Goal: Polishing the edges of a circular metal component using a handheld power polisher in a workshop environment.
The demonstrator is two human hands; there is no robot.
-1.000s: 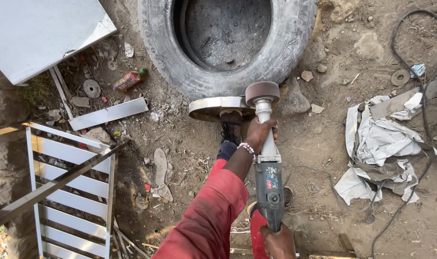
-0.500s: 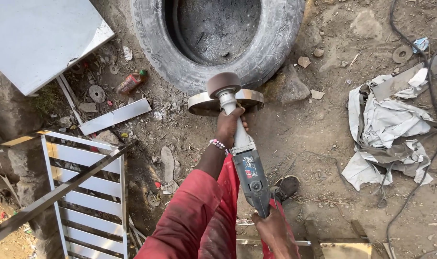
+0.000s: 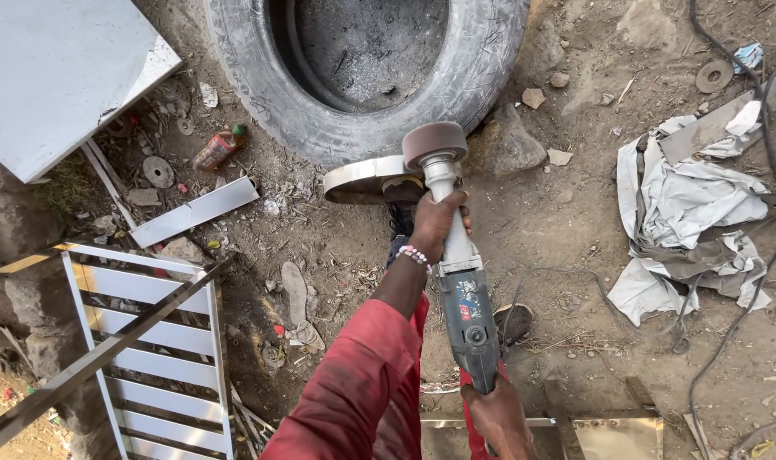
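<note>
At the near edge, the rear handle of a long power polisher [image 3: 466,317] is gripped by the right hand [image 3: 500,419], its fingers wrapped around the handle. Beside it, a shiny metal sheet [image 3: 618,436] is seen lying on the dirt ground [image 3: 566,213]. A red sleeve [image 3: 354,392] is worn on the left arm, and a beaded bracelet [image 3: 413,255] on its wrist. Further up, the neck of the tool is clasped by the left hand [image 3: 437,223], the fingers curled tightly around it. The tool is held pointing away from the person, its blue-grey body between the two hands and its cable trailing off to the right over the ground.

At the tool's far end, a cylindrical brown polishing wheel [image 3: 435,145] is carried, positioned over a round polished metal plate [image 3: 362,179]; whether the two are touching cannot be told. The plate is pinned under a dark shoe [image 3: 402,194] and lies just beside a worn tyre [image 3: 337,111] lying flat on the ground.

To the left, a white-slatted metal frame [image 3: 141,341] and a flat metal strip [image 3: 196,211] are seen. To the right, crumpled grey sheeting [image 3: 694,213] is spread. At the far left, a large grey panel [image 3: 56,77] is laid, with a plastic bottle [image 3: 219,148] near it.
</note>
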